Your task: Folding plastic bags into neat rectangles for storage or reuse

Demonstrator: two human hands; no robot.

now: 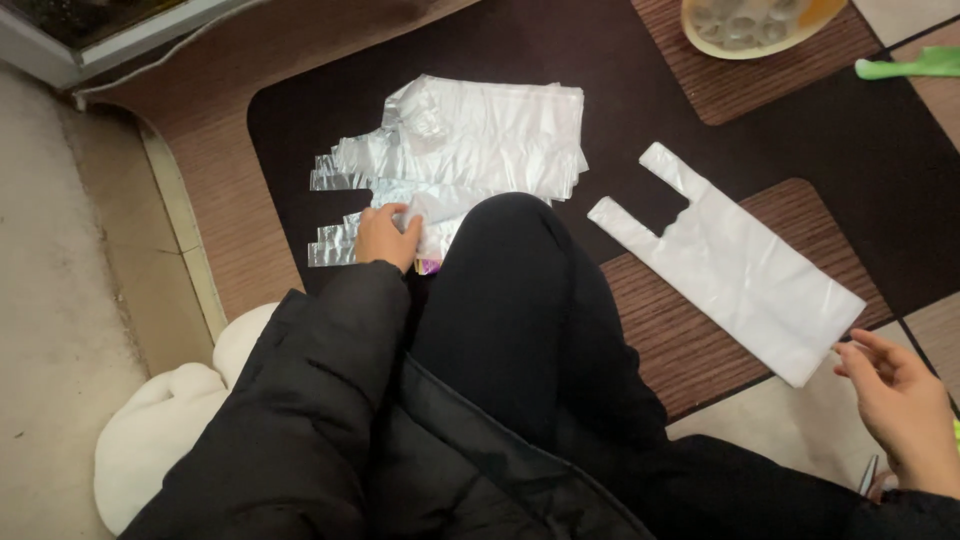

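Reaching near right, the right hand (900, 400), loosely open, fingertips the corner of a flat white plastic bag (735, 270). Farther left, the left hand (388, 236) presses flat on a clear bag stack (470, 150); slippery sheets could slide apart.
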